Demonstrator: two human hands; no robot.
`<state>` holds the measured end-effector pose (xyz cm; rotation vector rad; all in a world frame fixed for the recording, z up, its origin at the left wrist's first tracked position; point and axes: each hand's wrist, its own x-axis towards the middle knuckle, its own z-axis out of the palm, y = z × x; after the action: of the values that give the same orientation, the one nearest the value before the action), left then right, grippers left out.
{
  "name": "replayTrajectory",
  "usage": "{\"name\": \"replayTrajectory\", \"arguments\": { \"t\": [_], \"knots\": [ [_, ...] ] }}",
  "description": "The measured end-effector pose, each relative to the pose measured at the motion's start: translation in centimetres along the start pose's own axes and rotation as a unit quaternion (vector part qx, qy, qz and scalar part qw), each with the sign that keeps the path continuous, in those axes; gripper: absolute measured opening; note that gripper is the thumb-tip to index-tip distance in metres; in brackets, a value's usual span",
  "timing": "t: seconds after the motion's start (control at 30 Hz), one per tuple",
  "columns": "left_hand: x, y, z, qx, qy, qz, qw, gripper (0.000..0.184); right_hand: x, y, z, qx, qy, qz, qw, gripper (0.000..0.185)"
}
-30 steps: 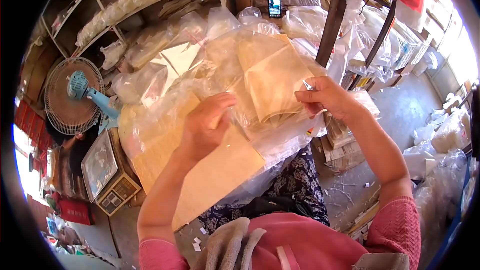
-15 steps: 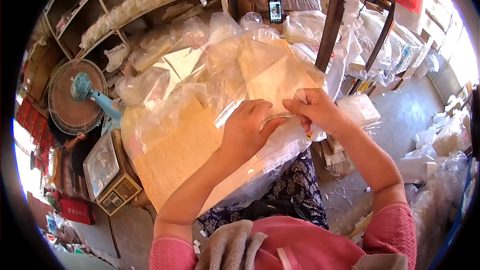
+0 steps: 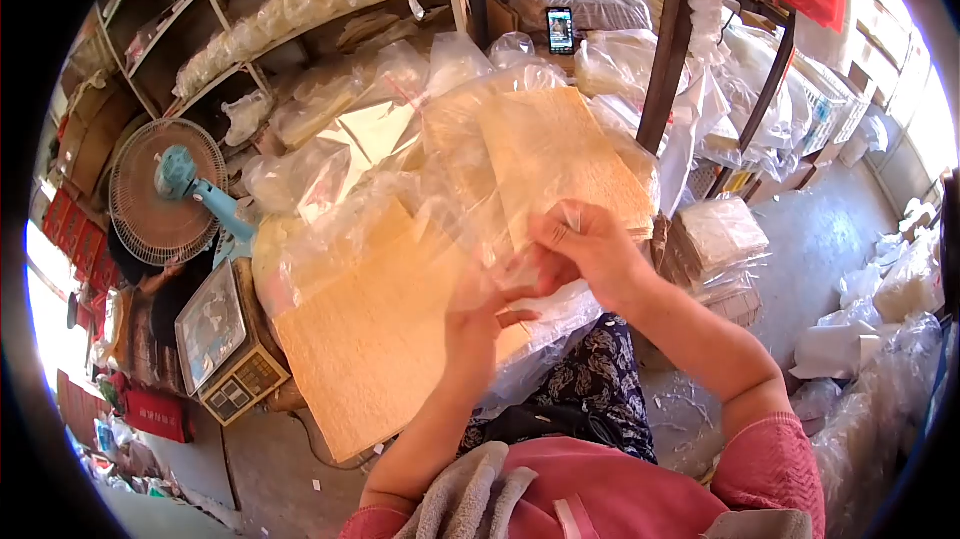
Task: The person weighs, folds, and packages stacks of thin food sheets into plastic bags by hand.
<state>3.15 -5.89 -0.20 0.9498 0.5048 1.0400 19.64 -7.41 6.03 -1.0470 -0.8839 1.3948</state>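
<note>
My right hand (image 3: 590, 251) is closed in a pinch on a clear plastic bag (image 3: 480, 224), a thin film hard to see against the table. My left hand (image 3: 478, 314) lies just to the left, partly behind that film and slightly blurred. Its fingers stretch toward my right hand, with the thumb apart, so it looks open. Under the hands is a stack of thin tan sheets (image 3: 560, 139), with more clear film around it. A large tan board (image 3: 370, 339) covers the near left of the work surface.
A fan (image 3: 170, 189) and a weighing scale (image 3: 230, 339) stand at the left. Behind are piled plastic bags (image 3: 385, 74), a phone (image 3: 560, 31) and shelves (image 3: 225, 4). Wrapped bundles (image 3: 725, 239) sit at the right, near a dark post (image 3: 665, 69). Another person's hand (image 3: 160, 279) shows beside the fan.
Both hands have moved down and slightly left from the stack's near edge. Clear film now spreads across the left hand, and more of the tan stack shows.
</note>
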Motion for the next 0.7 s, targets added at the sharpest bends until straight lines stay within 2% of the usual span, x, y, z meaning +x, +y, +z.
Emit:
{"name": "replayTrajectory", "arguments": {
  "t": [0.13,0.33,0.37,0.43,0.5,0.53,0.57,0.6,0.67,0.7],
  "knots": [
    [1.2,1.8,-0.8,-0.066,0.084,-0.002,0.994,0.046,-0.6,1.7,1.2,-0.010,-0.043,0.011,0.999,0.019],
    [3.4,0.1,-3.5,-0.040,0.035,0.062,0.997,0.044,-0.9,2.3,1.3,-0.067,-0.069,0.020,0.995,0.017],
    [4.0,0.2,-3.6,-0.030,0.020,0.079,0.996,0.045,-0.9,2.1,0.8,-0.103,-0.048,-0.014,0.993,0.016],
    [5.0,1.8,-3.2,-0.025,0.078,0.118,0.990,0.046,-1.1,0.9,-0.8,-0.176,-0.006,-0.082,0.981,0.014],
    [6.6,3.1,-4.0,-0.015,0.114,0.158,0.981,0.044,-0.8,-0.3,-3.8,-0.284,0.130,-0.233,0.921,0.012],
    [7.0,3.7,-4.0,0.022,0.116,0.180,0.976,0.042,-0.5,-1.0,-5.4,-0.336,0.216,-0.254,0.881,0.013],
    [7.3,4.3,-3.8,0.058,0.119,0.202,0.970,0.041,-0.8,-2.2,-6.7,-0.416,0.283,-0.280,0.818,0.014],
    [7.6,4.6,-3.6,0.095,0.121,0.223,0.963,0.040,-0.2,-2.3,-8.6,-0.428,0.304,-0.286,0.802,0.020],
    [9.0,3.8,-3.3,0.093,0.118,0.195,0.969,0.034,0.7,-1.2,-11.8,-0.505,0.329,-0.181,0.777,0.031],
    [9.7,3.2,-3.2,0.091,0.116,0.181,0.972,0.032,1.4,-0.3,-13.0,-0.503,0.315,-0.128,0.795,0.034]
  ]
}}
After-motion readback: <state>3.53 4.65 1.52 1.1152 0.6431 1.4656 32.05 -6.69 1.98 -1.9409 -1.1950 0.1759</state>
